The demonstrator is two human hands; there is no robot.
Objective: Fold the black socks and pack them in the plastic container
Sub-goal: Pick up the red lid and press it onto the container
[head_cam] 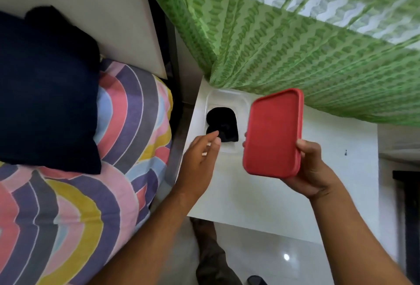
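Observation:
A clear plastic container [227,96] stands on a white table [250,194], partly under a green curtain. Folded black socks [223,122] lie bundled inside it. My left hand [202,155] hovers at the container's near left corner, fingers loosely together, holding nothing, its fingertips just over the socks' near edge. My right hand [311,171] grips a red lid [273,131] from below, holding it tilted up just right of the container, where it hides the container's right side.
A green patterned curtain [306,46] hangs over the back of the table. At the left is a bed with a colourful striped sheet [91,194] and a dark blue pillow [45,91]. Tiled floor [261,257] shows below the table's near edge.

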